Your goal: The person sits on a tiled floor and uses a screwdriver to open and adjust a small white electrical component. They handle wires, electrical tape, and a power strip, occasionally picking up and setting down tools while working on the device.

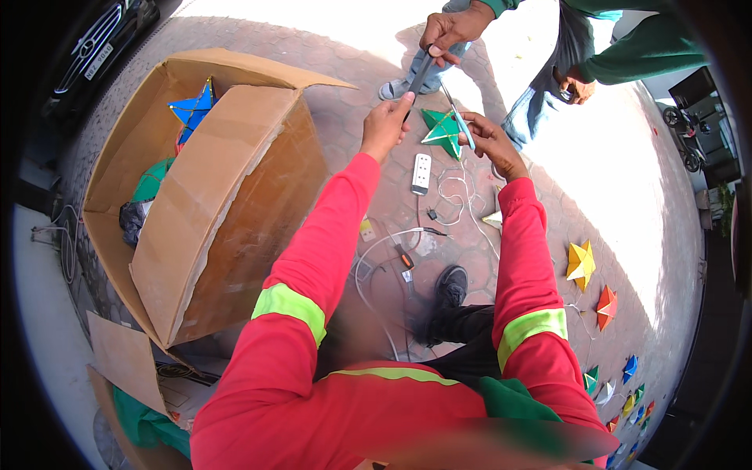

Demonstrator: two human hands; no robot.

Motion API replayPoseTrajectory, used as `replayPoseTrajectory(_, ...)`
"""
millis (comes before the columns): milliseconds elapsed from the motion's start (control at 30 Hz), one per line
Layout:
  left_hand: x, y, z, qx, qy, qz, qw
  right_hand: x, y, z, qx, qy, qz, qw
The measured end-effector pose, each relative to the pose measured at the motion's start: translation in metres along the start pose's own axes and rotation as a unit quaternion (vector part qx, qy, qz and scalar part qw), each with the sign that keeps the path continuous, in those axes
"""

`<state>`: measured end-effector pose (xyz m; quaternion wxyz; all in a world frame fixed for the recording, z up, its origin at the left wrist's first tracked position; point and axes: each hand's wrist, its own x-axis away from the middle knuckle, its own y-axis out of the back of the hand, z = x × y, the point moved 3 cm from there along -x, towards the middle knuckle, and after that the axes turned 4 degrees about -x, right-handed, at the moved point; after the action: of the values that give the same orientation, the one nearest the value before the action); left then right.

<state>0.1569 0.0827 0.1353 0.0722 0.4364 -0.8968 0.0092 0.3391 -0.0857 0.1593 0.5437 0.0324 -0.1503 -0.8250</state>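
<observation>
My left hand (384, 125) is closed on the lower end of a black strip (421, 74), which looks like tape. Its upper end is pinched by the hand of another person (456, 30) in a green sleeve. In my right hand (493, 146) is a pair of scissors (464, 130) with light blue handles, the blades pointing up beside the strip, apart from it. Just beyond my hands, a green star lantern (443, 131) lies on the paving. A white cord (468, 188) trails from near it toward me.
A large open cardboard box (270, 188) stands at left, with a blue star lantern (193, 108) inside. A white power strip (421, 173) and an orange-black screwdriver (403, 257) lie on the paving. Yellow (580, 266) and red (606, 307) star lanterns lie right; a car (98, 47) is parked far left.
</observation>
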Motion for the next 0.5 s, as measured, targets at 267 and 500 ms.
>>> replayPoseTrajectory(267,-0.001,-0.004,0.004,0.022,-0.032,-0.021,0.999,-0.026,-0.008,0.048,0.170,0.082,0.100,0.977)
replayPoseTrajectory(500,-0.007,0.001,0.011,-0.005,-0.065,-0.032,0.997,-0.057,-0.008,0.070,0.348,0.038,0.131,0.927)
